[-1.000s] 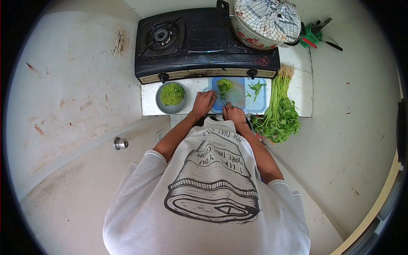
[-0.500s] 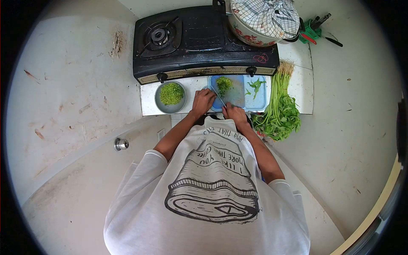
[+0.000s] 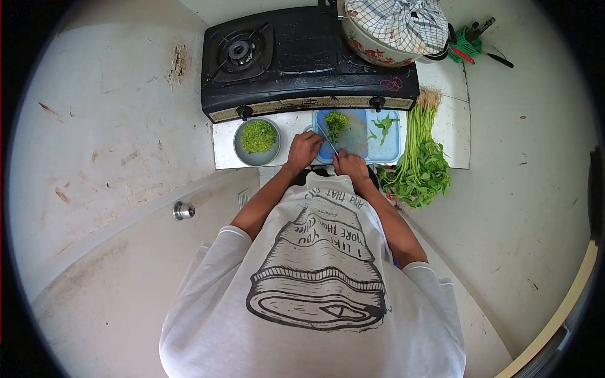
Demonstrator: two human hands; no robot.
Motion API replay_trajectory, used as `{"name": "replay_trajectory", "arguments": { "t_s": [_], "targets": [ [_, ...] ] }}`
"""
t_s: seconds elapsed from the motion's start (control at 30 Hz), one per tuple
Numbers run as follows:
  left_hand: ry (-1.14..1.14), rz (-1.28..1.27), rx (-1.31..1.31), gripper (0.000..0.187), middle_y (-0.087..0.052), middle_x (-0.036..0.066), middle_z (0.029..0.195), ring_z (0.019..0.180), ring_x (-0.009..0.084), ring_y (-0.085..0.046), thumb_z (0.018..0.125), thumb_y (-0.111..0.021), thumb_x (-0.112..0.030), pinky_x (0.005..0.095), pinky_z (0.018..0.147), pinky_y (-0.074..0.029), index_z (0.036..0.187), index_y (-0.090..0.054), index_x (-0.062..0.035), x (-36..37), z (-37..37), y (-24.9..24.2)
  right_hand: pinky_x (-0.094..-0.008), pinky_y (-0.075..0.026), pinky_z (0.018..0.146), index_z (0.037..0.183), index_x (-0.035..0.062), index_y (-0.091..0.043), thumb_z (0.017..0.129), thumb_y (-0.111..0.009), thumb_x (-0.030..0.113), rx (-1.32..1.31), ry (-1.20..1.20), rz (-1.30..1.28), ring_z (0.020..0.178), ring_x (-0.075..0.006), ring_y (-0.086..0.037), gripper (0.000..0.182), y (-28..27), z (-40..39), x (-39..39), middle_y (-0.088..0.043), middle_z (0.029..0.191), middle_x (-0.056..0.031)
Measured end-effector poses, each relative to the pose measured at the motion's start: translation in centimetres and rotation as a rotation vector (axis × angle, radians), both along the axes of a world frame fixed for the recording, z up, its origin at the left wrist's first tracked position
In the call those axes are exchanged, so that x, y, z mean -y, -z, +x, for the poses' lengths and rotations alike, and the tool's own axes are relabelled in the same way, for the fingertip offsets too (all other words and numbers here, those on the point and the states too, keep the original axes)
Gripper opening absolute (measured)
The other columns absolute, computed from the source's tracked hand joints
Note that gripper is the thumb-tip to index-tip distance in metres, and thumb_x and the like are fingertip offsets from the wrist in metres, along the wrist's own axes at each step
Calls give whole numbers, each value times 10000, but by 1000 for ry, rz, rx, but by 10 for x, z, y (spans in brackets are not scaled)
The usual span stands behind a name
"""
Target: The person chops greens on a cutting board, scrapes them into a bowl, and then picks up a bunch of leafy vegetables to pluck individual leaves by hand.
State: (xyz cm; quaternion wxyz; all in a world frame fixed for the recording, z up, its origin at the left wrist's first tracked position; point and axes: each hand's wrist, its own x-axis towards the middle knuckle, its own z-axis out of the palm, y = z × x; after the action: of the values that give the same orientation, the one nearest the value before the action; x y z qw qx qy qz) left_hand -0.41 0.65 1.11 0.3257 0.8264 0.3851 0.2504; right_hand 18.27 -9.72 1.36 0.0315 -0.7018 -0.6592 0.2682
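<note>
From my remote feed: upper centre, the right hand [image 3: 351, 166] grips a knife [image 3: 328, 140], probably light and stiff, best held at its near end; the left hand [image 3: 305, 148] curls beside it, grasp unclear; chopped greens [image 3: 336, 120] on the board [image 3: 358, 146] look soft, easily bruised

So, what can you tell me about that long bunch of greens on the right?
The bunch of greens has straw-coloured, stringy roots at its far end, long, slim light-green stems, and a full mass of darker leaves at the near end. It lies lengthwise on the white counter, right of the blue tray, leaves spilling past the counter's near edge. Nobody is holding it. Whether it touches the tray, I can't tell.
</note>
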Motion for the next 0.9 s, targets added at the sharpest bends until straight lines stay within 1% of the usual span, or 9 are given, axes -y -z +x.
{"name": "replay_trajectory", "arguments": {
  "t_s": [0.07,0.13,0.3,0.5,0.6,0.8,0.9],
  "targets": [
    [-17,-84,-21,76,-723,94,880,790,309,-696,853,-730,-72,422,746,-560,922,-761,-67,0,1,-2,-542,-585,653,991,-5,-598,1059,-485,402,14,8,12,694,-444,-724,429,1,3,1,-715,736,-255],
    [-16,-89,-40,72,-722,94,874,784,305,-696,854,-732,-77,424,740,-560,918,-761,-70,-1,1,-1,-540,-585,647,981,-5,-605,1055,-495,403,16,16,29,687,-441,-722,428,2,4,3,-710,728,-257],
    [-5,-77,-27,61,-719,95,868,767,308,-693,852,-736,-85,438,731,-554,905,-758,-66,-1,1,3,-537,-572,610,974,0,-603,1058,-499,413,-5,21,35,644,-444,-705,433,-3,3,5,-695,697,-256],
    [7,-36,-18,54,-701,105,864,743,321,-688,849,-732,-78,438,715,-552,893,-756,-56,-1,0,5,-541,-572,601,974,5,-593,1063,-492,402,-38,-36,60,638,-439,-706,418,-11,3,9,-695,685,-245],
    [6,-60,-11,58,-692,109,863,732,323,-687,851,-728,-72,435,705,-552,898,-758,-56,0,0,6,-520,-586,684,994,0,-602,1075,-459,373,0,-32,-21,726,-412,-736,408,-17,-1,5,-722,748,-237],
    [-18,-102,21,85,-699,110,882,722,311,-687,858,-727,-65,416,698,-557,934,-765,-59,1,0,7,-508,-594,665,954,0,-614,1068,-474,362,13,-24,21,696,-402,-735,405,-12,-5,0,-720,726,-221],
    [-46,-144,26,95,-710,105,898,709,288,-685,859,-731,-64,398,698,-560,947,-765,-57,1,2,4,-525,-586,613,917,0,-627,1060,-501,399,1,19,101,644,-436,-714,442,-3,-2,4,-695,682,-246]
  ]
}}
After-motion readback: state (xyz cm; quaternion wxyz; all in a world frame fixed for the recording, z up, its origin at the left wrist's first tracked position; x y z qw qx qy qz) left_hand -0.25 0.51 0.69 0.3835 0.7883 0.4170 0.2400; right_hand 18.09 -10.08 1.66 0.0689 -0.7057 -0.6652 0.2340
